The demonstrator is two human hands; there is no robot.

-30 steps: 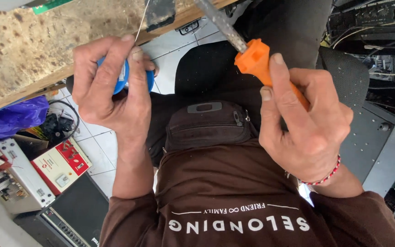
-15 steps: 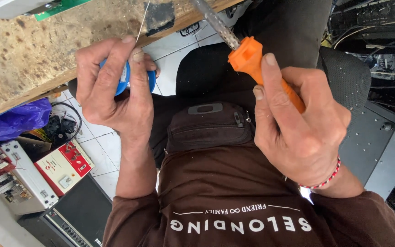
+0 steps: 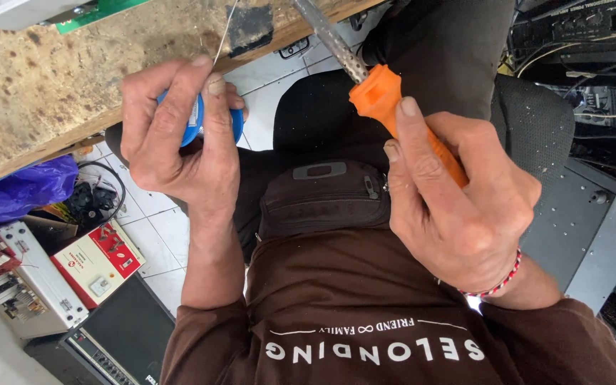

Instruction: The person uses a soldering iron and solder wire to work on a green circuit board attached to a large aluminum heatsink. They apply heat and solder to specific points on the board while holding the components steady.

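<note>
At a worn wooden bench (image 3: 51,93), left hand (image 3: 172,135) clasps a blue solder spool (image 3: 195,121); right hand (image 3: 458,207) holds an orange-handled iron (image 3: 393,107).

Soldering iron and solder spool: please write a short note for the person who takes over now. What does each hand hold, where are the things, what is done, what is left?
Left hand: shut on the blue solder spool; a thin solder wire runs from the fingers up toward the wooden bench.
Right hand: shut on the orange-handled soldering iron; its metal shaft points up over the bench edge, tip out of view.
Done: both tools in hand, raised to the bench.
Left: whether any joint is made cannot be seen.
</note>
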